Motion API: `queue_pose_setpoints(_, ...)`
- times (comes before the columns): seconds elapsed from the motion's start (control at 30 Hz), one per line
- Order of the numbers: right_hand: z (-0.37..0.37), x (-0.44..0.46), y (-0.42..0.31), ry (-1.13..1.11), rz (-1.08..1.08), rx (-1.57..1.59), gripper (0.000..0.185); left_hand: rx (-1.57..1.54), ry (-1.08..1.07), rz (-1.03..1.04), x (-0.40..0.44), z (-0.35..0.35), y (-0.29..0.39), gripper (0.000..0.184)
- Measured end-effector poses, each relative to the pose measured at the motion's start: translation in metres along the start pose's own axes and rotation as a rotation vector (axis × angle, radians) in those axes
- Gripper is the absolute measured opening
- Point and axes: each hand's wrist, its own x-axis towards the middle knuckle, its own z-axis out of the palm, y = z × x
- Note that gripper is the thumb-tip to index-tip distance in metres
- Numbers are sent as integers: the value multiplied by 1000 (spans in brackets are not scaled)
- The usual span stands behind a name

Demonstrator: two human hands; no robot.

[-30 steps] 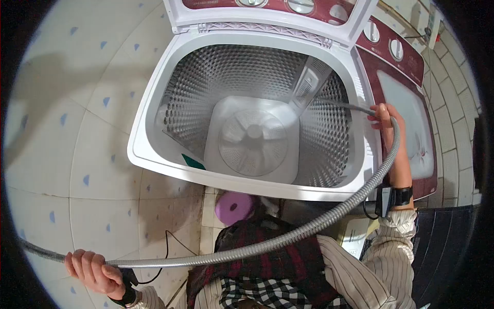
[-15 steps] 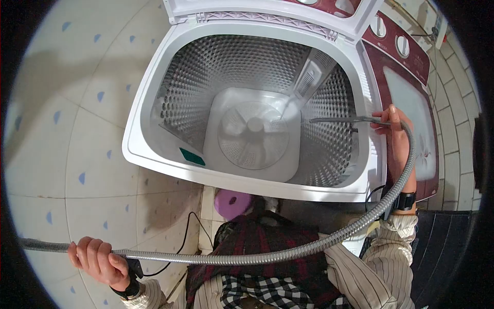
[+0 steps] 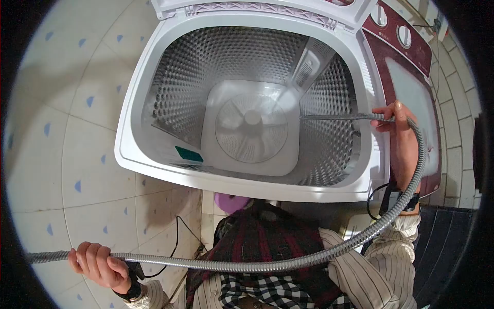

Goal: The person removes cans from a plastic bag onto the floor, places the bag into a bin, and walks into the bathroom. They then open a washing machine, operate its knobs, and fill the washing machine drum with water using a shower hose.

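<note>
One grey hose (image 3: 226,265) through the clenched left hand (image 3: 100,264) and finger grip of the right hand (image 3: 402,132), tip (image 3: 311,117) over tub (image 3: 242,51).

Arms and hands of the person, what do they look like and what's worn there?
The left hand and right hand are ungloved. Both wear black wrist straps, with thin dark cables nearby. The sleeves are cream with narrow dark stripes.

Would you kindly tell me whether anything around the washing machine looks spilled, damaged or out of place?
Nothing looks spilled or damaged. Slightly odd, perhaps, is the grey hose: its loose end points into the open tub, attached to nothing there, while the right hand and left hand hold it.
</note>
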Motion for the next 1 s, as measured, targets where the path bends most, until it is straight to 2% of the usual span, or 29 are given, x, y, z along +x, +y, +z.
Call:
queue_pose_setpoints(0.83,0,3,1,-42,-8,-112,50,17,-36,29,5,0,-2,22)
queue_pose_setpoints(1.0,1,2,1,6,-14,-73,49,17,-35,23,5,0,-1,23)
